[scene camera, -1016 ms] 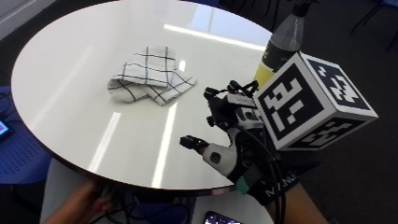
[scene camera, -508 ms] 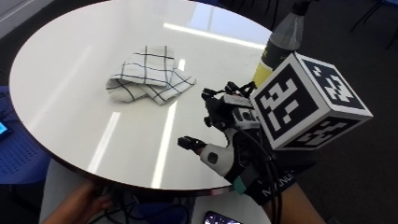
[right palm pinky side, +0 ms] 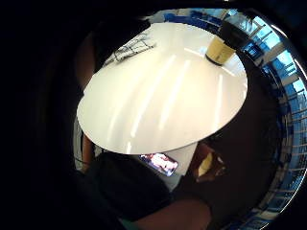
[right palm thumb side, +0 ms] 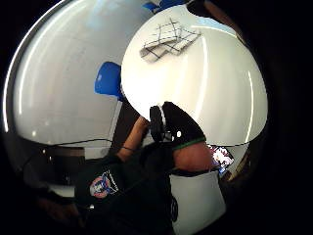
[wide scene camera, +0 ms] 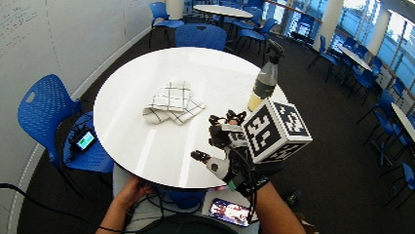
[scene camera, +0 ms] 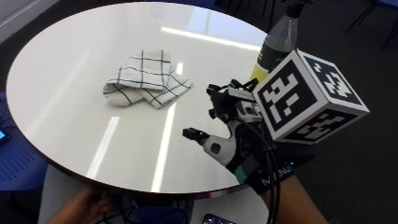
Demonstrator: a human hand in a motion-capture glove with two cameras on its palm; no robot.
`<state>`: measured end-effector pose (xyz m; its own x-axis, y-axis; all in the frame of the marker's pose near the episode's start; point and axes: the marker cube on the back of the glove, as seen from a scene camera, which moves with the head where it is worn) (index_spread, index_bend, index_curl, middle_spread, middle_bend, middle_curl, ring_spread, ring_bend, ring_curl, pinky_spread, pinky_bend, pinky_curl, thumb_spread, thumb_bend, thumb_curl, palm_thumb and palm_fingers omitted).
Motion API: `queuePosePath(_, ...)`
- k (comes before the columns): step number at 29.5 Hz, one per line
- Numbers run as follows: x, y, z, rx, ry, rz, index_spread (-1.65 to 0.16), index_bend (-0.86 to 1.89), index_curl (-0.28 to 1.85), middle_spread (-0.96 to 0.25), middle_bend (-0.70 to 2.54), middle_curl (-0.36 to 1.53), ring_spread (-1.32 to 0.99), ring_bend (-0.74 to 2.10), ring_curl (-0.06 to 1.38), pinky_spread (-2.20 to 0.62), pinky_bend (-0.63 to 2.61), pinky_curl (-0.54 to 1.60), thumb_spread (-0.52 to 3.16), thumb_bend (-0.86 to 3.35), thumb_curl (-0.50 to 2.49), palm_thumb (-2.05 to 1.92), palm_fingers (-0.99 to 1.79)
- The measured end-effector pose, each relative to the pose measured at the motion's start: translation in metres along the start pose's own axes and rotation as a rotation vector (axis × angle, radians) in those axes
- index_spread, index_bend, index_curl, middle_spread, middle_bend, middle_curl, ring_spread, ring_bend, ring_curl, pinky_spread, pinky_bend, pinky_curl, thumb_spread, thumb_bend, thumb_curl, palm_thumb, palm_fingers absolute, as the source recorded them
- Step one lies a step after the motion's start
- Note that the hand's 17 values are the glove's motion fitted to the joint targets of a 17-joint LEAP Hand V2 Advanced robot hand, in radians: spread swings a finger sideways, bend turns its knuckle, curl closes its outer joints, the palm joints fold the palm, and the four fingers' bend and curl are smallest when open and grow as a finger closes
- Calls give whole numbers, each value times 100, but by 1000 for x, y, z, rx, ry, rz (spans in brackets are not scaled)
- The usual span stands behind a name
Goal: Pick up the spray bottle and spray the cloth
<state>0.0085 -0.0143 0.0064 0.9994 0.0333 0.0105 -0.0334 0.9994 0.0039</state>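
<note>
A folded white cloth with a dark check (scene camera: pixel 146 78) lies on the round white table (scene camera: pixel 68 60), left of its middle. The spray bottle (scene camera: pixel 273 46), with yellow liquid and a grey top, stands upright near the table's right edge. My gloved right hand (scene camera: pixel 229 128) hovers over the table's front right part, between me and the bottle. Its fingers are spread and relaxed and hold nothing. It touches neither the bottle nor the cloth. The little finger side palm view shows the bottle (right palm pinky side: pixel 221 45) and the cloth (right palm pinky side: pixel 129 48) far across the table. My thumb (right palm thumb side: pixel 171 125) shows in the thumb side view.
The person's bare left hand (scene camera: pixel 81 205) is below the table's front edge. A lit phone (wide scene camera: pixel 227 212) lies on the lap. A blue chair (wide scene camera: pixel 48 105) stands at the left with a small device (wide scene camera: pixel 84 140) on it. More chairs and tables stand behind.
The gloved hand hovers in nearly the same place. The bottle and the cloth have not moved.
</note>
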Motion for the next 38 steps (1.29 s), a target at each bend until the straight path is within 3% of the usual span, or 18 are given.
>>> queuePosePath(13, 40, -56, -8, 231, -97, 133, -39, 24, 31, 5, 19, 20, 10, 31, 23, 26, 34, 29, 112, 6, 31, 61, 49)
queuePosePath(25, 64, -100, -26, 299, -200, 231, -38, 18, 33, 5, 17, 24, 8, 29, 26, 26, 31, 31, 114, 1, 34, 66, 55)
queuePosePath(38, 103, -131, -41, 498, -359, 335, -35, 14, 31, 1, 22, 29, 4, 34, 29, 23, 28, 32, 115, -1, 38, 72, 68)
